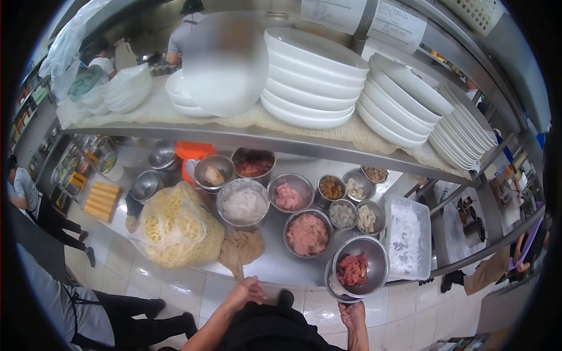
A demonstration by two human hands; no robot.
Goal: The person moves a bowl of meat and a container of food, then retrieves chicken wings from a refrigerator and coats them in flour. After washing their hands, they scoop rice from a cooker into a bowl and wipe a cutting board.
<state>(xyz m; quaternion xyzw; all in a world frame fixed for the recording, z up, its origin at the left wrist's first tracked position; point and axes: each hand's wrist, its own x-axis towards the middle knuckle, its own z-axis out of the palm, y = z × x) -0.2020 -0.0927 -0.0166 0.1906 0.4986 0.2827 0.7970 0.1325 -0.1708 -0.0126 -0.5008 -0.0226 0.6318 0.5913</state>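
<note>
At the front edge of the steel counter, my right hand (pixel 353 316) has its fingers at the underside of a metal bowl (pixel 377 266) holding red meat strips (pixel 353 269). That bowl overlaps another metal bowl (pixel 329 279) with pale contents. My left hand (pixel 252 289) is just off the counter edge, fingers loosely curled, near a brown cloth (pixel 242 248); nothing shows in it. Left of the cloth lies a clear bag of yellow noodles (pixel 175 225). Bowls of pink minced meat (pixel 307 234) and pink meat pieces (pixel 288 196) stand between my hands, farther back.
Stacked white plates (pixel 313 76) fill a steel shelf (pixel 263 139) above the counter. At right is a white tray (pixel 408 237); small bowls (pixel 342 214) stand beside it. A wooden block (pixel 102 200) lies left. A person (pixel 64 298) stands close at lower left; others are farther off.
</note>
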